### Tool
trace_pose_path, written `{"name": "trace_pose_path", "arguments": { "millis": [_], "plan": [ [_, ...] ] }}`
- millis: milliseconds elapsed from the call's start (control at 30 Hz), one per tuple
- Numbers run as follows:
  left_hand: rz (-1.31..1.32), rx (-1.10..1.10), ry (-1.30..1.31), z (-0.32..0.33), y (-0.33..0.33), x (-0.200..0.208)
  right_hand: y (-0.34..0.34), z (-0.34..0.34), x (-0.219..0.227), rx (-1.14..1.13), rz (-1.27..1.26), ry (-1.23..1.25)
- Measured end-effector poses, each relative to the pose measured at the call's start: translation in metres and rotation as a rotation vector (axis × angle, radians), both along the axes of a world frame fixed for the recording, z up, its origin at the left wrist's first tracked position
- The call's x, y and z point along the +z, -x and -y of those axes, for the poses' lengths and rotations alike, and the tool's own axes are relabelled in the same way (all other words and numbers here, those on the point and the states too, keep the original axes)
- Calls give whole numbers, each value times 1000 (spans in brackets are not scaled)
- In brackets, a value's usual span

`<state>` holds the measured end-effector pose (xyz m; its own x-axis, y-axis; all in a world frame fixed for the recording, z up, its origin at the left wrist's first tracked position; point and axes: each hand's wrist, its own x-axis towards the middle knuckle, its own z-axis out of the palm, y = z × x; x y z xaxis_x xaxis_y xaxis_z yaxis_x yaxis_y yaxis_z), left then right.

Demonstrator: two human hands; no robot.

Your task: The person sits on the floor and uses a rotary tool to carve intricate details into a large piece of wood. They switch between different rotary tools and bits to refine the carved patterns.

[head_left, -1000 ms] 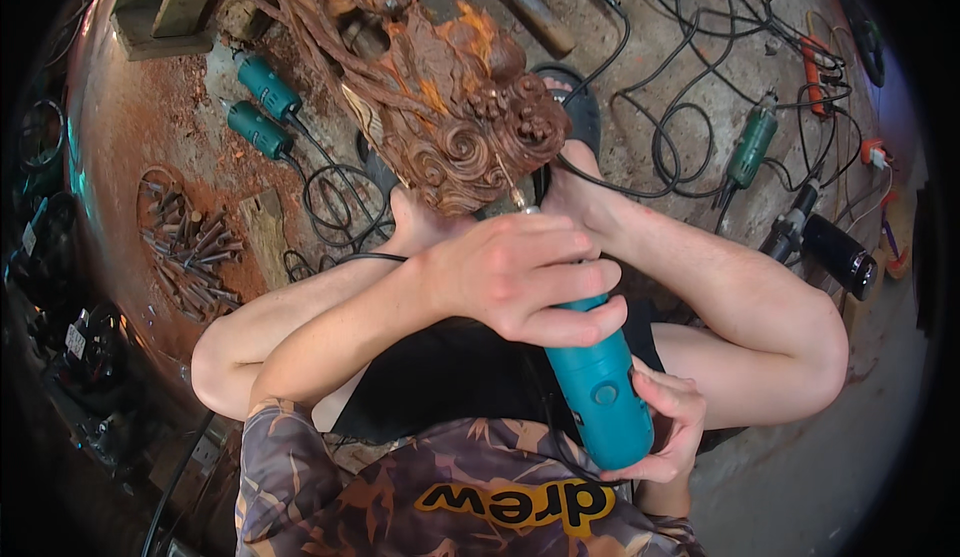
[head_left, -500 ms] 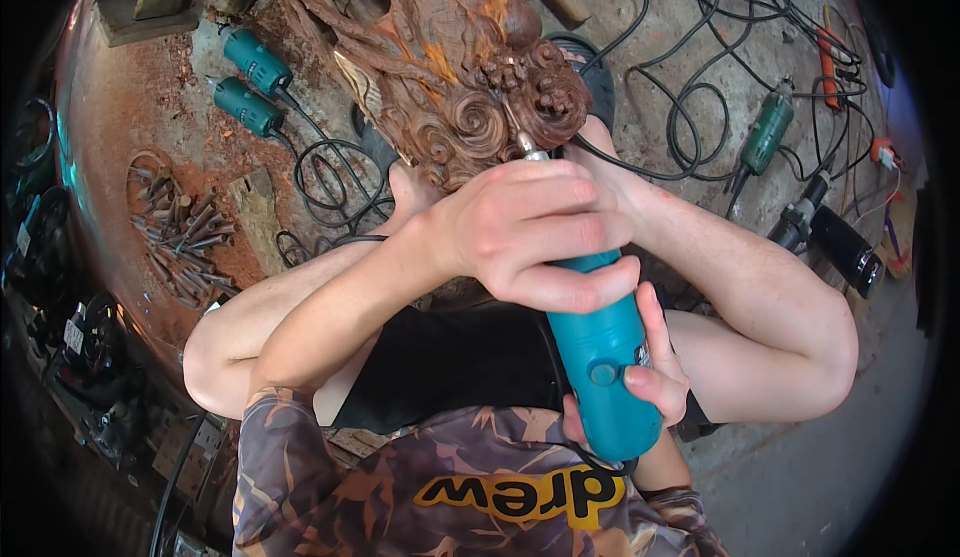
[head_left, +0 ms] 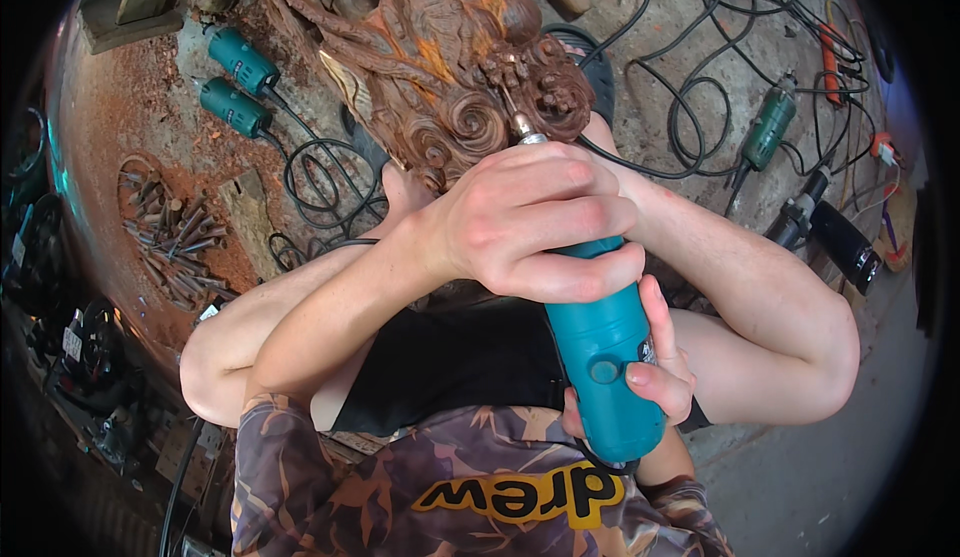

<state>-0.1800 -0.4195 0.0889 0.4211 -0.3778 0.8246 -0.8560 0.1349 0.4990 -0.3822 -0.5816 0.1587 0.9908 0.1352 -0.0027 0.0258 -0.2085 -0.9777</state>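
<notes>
A teal die grinder slants across my lap, its slim metal bit pointing up and away from me. My left hand wraps round the front of its body from above. At the rear end my right hand holds it from beneath, the thumb beside a round button. The bit's tip is among the curls of a dark brown wood carving, which has scrolls, root-like strands and orange patches. Whether the tip touches the wood is hard to make out.
Two more teal grinders lie at the left on the dusty floor, near a pile of metal bits and a wood offcut. Another green grinder, a black tool and tangled black cables lie at the right.
My view has shifted slightly. The grinder's bit has moved a little left and toward me against the carving, with both hands keeping the same grip.
</notes>
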Motion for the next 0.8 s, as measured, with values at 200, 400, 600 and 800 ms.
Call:
{"name": "trace_pose_path", "arguments": {
  "millis": [200, 400, 600, 800],
  "plan": [
    [-8, -3, -12, 1, 0, -1, 2, 5, -5, 18, -66, -47],
    [-19, 9, -23, 1, -1, -1, -2, 8, 0, 62, -71, -4],
    [-40, 16, -9, 3, -2, -1, -23, 5, 9, 85, 146, 192],
    [-67, 15, -13, 2, -2, 1, -33, -3, 27, 11, 21, 116]
  ]
}}
